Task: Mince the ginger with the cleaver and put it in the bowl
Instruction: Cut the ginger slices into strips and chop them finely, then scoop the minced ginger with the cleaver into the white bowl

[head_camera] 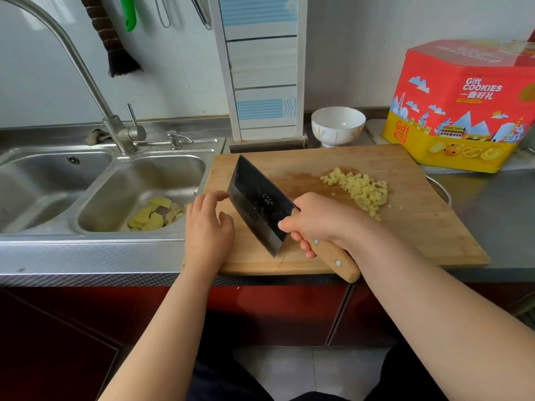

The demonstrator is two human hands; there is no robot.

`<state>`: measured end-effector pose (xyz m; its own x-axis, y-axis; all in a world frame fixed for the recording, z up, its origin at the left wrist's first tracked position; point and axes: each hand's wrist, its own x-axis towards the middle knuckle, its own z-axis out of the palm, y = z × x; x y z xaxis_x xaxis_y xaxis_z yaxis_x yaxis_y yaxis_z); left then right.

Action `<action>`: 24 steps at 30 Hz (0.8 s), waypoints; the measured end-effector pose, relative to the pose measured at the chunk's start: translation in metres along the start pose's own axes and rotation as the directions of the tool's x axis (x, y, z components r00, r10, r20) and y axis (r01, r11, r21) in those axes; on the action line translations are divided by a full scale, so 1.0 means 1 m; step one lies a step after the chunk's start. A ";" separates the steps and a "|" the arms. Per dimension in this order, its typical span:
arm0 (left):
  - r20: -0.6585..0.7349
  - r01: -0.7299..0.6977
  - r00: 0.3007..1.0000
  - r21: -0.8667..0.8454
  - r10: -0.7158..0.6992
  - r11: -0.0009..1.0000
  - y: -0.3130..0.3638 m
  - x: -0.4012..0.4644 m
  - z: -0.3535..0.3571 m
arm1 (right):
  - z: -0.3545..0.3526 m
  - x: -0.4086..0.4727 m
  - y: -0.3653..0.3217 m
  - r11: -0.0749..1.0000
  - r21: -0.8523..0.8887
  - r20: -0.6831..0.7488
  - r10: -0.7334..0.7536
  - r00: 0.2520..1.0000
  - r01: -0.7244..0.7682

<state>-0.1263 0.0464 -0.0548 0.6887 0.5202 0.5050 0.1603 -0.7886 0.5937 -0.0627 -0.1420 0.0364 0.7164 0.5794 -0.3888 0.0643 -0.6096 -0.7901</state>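
A pile of minced ginger (360,190) lies on the right half of the wooden cutting board (419,227). My right hand (318,219) grips the wooden handle of the dark cleaver (257,202), whose blade is tilted over the board's left part, away from the pile. My left hand (208,227) hovers with relaxed fingers at the board's left edge, one fingertip close to the blade's front corner. The white bowl (337,125) stands empty behind the board.
A double steel sink (101,183) with a tall faucet (86,76) is on the left; ginger peels and slices (153,215) lie in its right basin. A red and yellow cookie tin (463,105) stands at the back right. A steel rim (440,189) shows beside the board.
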 end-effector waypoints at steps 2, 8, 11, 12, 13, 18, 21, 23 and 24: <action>0.012 -0.012 1.000 0.011 0.012 1.000 0.000 0.001 0.002 | -0.007 0.000 0.004 1.000 0.001 -0.020 0.024 1.000 -0.024; 0.047 -0.059 0.997 0.015 0.058 0.998 0.017 0.007 0.017 | -0.050 -0.008 0.030 0.992 -0.012 -0.158 0.124 0.980 -0.128; 0.056 -0.088 0.995 0.001 0.087 0.996 0.028 0.015 0.027 | -0.073 -0.016 0.045 0.981 -0.043 -0.238 0.174 0.955 -0.190; 0.062 -0.090 0.994 -0.010 0.091 0.996 0.031 0.018 0.030 | -0.080 -0.019 0.049 0.977 -0.053 -0.267 0.184 0.946 -0.205; 0.073 -0.087 0.993 -0.022 0.088 0.996 0.034 0.021 0.033 | -0.087 -0.022 0.053 0.974 -0.059 -0.292 0.193 0.937 -0.219; 0.182 0.026 0.983 -0.164 0.005 0.986 0.066 0.044 0.046 | -0.113 -0.029 0.067 0.966 -0.034 -0.370 0.227 0.901 -0.257; 0.340 0.203 0.936 -0.296 -0.096 0.933 0.098 0.070 0.055 | -0.117 -0.028 0.073 0.966 -0.019 -0.356 0.236 0.904 -0.259; 0.502 0.384 0.852 -0.402 -0.151 0.831 0.114 0.093 0.068 | -0.118 -0.026 0.076 0.967 -0.001 -0.344 0.240 0.908 -0.255; 0.588 0.509 0.788 -0.450 -0.185 0.734 0.120 0.106 0.077 | -0.118 -0.025 0.077 0.967 0.004 -0.337 0.242 0.910 -0.255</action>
<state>0.0202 -0.0182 0.0224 0.9283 0.3630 -0.0805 0.1496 -0.1665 0.9746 0.0061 -0.2672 0.0407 0.9017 0.1975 -0.3847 -0.1233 -0.7352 -0.6665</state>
